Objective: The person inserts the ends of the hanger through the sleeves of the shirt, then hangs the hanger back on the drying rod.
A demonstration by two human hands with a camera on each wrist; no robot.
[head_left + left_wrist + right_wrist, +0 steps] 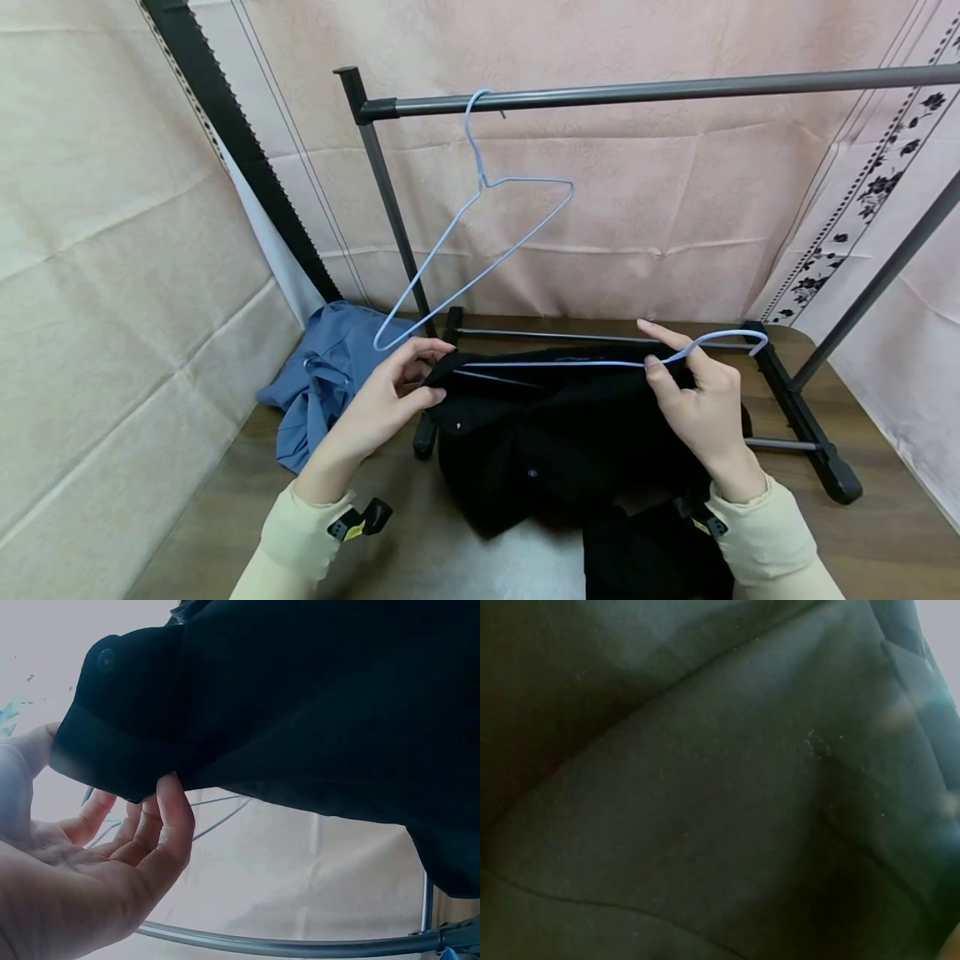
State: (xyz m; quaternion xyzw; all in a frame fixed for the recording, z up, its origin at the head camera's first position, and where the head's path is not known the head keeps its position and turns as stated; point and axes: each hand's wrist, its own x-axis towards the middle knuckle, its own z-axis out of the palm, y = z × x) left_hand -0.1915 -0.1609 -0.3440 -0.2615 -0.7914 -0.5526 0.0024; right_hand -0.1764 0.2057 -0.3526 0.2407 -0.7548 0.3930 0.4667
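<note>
In the head view a black shirt (570, 450) with small buttons hangs bunched between both hands, above the table. My left hand (378, 408) pinches the shirt's edge at its left end; the left wrist view shows thumb and fingers on a black flap (124, 727) bearing a button. A light blue hanger (555, 363) lies partly inside the shirt, its far end hidden by cloth. Near its hook, my right hand (701, 408) grips the hanger, thumb against the wire and index finger extended. Dark cloth (705, 787) fills most of the right wrist view.
A second light blue hanger (442, 242) hangs from the dark rail (637, 92) of a clothes rack. Blue crumpled clothing (315, 383) lies at the table's left. The rack's foot (813, 433) stands at right. Patterned curtains (622, 208) enclose the wooden table (240, 508).
</note>
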